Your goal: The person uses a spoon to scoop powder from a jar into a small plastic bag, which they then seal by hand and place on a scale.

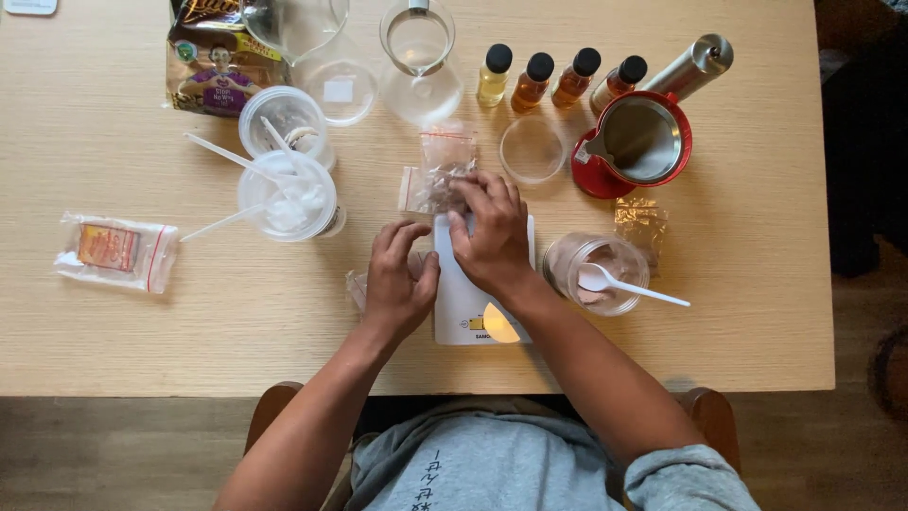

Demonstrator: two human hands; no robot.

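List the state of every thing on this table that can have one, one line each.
Four small bottles: upright, black caps on.
Glass jar: open, white spoon inside.
Red pitcher: open, looks empty.
Two plastic cups: open, white spoons inside.
Small zip bag: flat, looks sealed.
Left hand: beside the white scale.
Right hand: fingers on a clear bag.

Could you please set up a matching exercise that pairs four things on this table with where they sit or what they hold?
Things:
1. Red pitcher
2. Four small bottles
3. Scale
4. Glass jar

Places or states:
A. Under both hands
B. Holds a white spoon
C. In a row near the far edge
D. Beside a steel grinder

Pairs: 1-D, 2-C, 3-A, 4-B. The left hand and right hand rest on the scale; the white spoon sits in the jar; the steel grinder lies by the pitcher.
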